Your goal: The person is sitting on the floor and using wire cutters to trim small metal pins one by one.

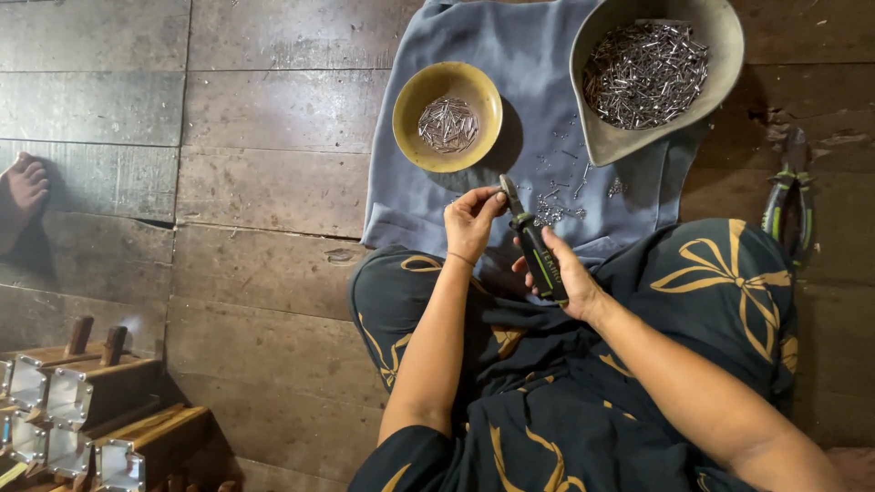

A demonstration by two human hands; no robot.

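Seated person working over a cloth on a plank floor. The right hand [558, 273] is gripping the black-and-green handles of a pair of cutting pliers [531, 242], fingers wrapped around them, the tool's nose pointing up toward the left hand [471, 220]. The left hand's fingertips are pinching together at the plier tip; whatever small piece they are holding is too small to make out. Both hands are hovering above the near edge of a grey-blue cloth [510, 100], beside a scatter of loose metal pins [558, 208]. Farther along the cloth, a yellow bowl [406, 128] is holding a small heap of pins, and a larger grey basin [720, 36] a big heap. A second pair of green-handled pliers [789, 202] is lying on the wooden floor [273, 182] to the right. Wooden blocks with metal ends [91, 410] are standing at lower left.
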